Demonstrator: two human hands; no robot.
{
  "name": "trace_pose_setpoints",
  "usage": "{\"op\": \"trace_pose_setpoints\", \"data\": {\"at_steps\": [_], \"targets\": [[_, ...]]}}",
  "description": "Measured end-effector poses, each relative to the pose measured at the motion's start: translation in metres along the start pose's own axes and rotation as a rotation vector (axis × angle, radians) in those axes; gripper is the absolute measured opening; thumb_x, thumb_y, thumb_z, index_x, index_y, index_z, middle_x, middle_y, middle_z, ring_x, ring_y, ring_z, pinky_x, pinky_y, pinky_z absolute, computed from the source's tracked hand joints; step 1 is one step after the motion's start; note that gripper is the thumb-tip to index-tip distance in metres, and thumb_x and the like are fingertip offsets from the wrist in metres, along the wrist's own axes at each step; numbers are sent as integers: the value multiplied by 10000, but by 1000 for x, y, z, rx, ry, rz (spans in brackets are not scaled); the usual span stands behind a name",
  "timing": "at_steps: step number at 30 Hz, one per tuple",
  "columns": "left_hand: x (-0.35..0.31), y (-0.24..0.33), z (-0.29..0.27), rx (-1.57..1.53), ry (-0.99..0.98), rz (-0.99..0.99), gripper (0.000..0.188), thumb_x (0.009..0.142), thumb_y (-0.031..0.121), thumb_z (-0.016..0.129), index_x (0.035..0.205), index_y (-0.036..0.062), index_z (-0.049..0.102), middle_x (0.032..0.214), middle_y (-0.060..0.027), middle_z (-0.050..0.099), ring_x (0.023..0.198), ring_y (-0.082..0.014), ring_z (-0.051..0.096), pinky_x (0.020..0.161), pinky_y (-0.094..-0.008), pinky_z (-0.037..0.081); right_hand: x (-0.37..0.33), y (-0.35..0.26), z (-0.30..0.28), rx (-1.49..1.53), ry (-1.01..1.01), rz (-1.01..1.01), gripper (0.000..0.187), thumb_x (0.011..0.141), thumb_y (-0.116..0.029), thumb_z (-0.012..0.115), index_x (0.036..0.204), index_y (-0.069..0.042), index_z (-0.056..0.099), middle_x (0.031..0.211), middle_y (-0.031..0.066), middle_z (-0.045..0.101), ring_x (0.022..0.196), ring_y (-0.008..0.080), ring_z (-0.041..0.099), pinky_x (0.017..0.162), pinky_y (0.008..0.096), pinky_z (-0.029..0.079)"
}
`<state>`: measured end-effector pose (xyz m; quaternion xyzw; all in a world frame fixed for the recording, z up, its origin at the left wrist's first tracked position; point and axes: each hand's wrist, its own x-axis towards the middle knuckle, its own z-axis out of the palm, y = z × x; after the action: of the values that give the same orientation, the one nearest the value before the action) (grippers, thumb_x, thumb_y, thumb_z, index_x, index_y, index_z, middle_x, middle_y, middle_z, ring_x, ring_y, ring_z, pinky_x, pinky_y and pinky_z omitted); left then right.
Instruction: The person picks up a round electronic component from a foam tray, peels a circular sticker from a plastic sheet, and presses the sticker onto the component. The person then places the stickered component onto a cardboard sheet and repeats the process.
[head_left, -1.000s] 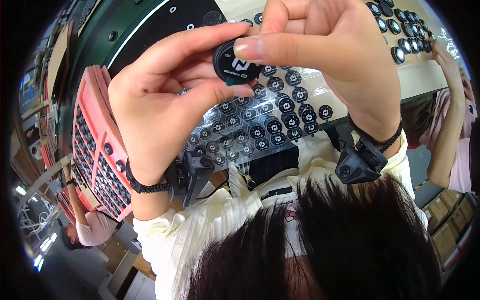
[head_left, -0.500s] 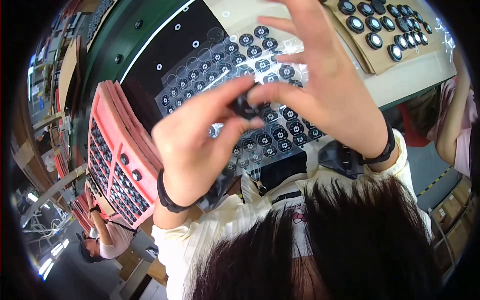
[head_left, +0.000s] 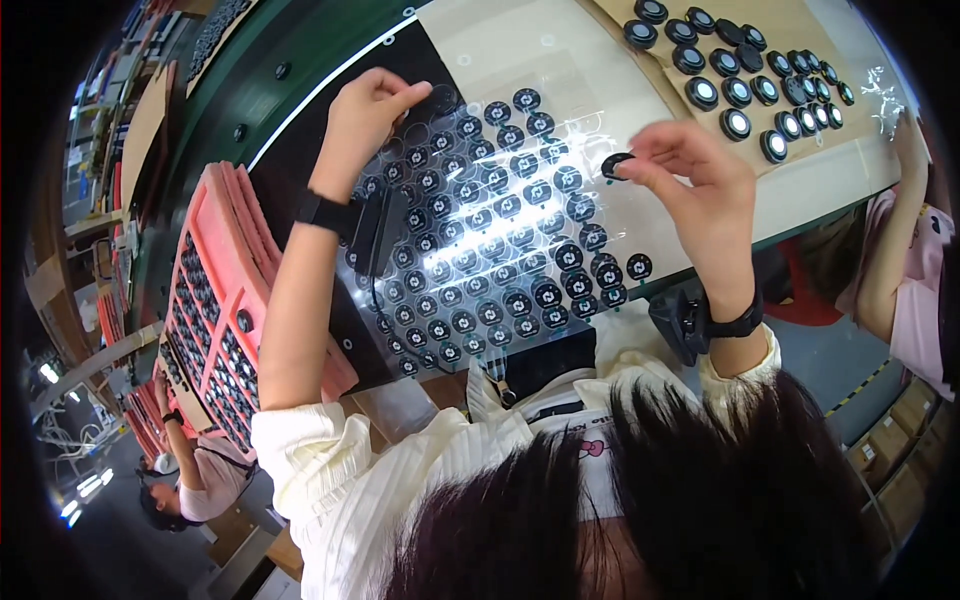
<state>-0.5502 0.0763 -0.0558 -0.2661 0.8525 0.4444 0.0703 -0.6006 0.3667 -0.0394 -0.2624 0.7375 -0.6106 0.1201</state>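
Between the thumb and fingers of my right hand is a small black round part, held above the right side of the table. My left hand is over the far left of a clear film sheet, its thumb and forefinger pinched together beside the outermost labels. Whatever may be between those fingertips is too small to make out. Rows of round black labels with white marks cover the film, and glare whitens its middle. A black device on a wrist strap hides some labels at the left.
A brown cardboard sheet at the far right bears several black round parts with white centres. Stacked pink foam trays full of black parts stand at the left. One person is at the right edge, another at the lower left.
My hands were together over the film around the black part and have moved apart. The right hand carried the part to the right; the left went to the film's far left.
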Motion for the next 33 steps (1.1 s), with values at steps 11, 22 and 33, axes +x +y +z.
{"op": "trace_pose_setpoints", "data": {"at_steps": [11, 22, 33], "targets": [[-9, 30, 23, 478, 47, 412, 248, 726, 102, 613, 958, 33, 560, 676, -47, 568, 612, -105, 553, 547, -198, 413, 0, -1, -8, 21, -65, -71, 67, 687, 71, 593, 725, 39, 548, 919, 76, 526, 781, 143, 570, 687, 236, 472], [-116, 68, 49, -543, 104, 267, 344, 670, -64, 614, 1001, -44, 525, 830, -65, 591, 666, -59, 531, 555, -157, 420, 15, -31, 9, 571, -311, 64, 118, 716, 42, 573, 635, -15, 508, 1027, 121, 504, 947, 232, 547, 792, 291, 441], [-161, 67, 45, -281, 355, 572, 428, 531, -111, 702, 911, -64, 511, 861, -110, 580, 794, -147, 567, 721, -242, 474, 9, -73, 36, 574, -456, 208, 143, 709, 23, 603, 622, -34, 505, 1013, 115, 525, 795, 134, 581, 703, 214, 451]]}}
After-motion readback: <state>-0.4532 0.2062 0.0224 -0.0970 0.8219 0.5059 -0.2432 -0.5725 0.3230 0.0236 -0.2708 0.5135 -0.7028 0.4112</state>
